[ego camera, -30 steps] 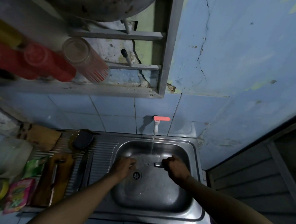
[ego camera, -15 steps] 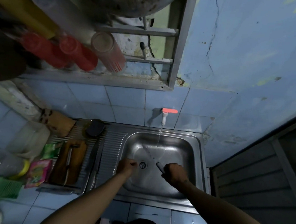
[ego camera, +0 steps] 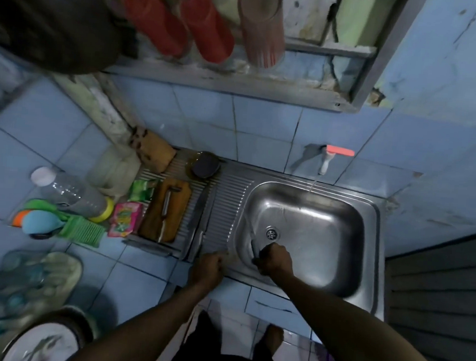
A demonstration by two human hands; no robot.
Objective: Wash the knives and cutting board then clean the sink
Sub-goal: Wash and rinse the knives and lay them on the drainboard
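Over steel sink [ego camera: 366, 217], right hand [ego camera: 275, 260] grips knife [ego camera: 251, 235].

Right hand [ego camera: 275, 259]: fingers curled tight round a knife [ego camera: 251, 235] handle, knuckles up, at the near left part of the sink [ego camera: 367, 245] basin; blade points away from the person. Right forearm runs bare from lower right up to the wrist. Left hand [ego camera: 208, 268]: fingers curled into a loose fist, holding nothing discernible, at the sink's near left rim. Left forearm bare, rising from lower centre.
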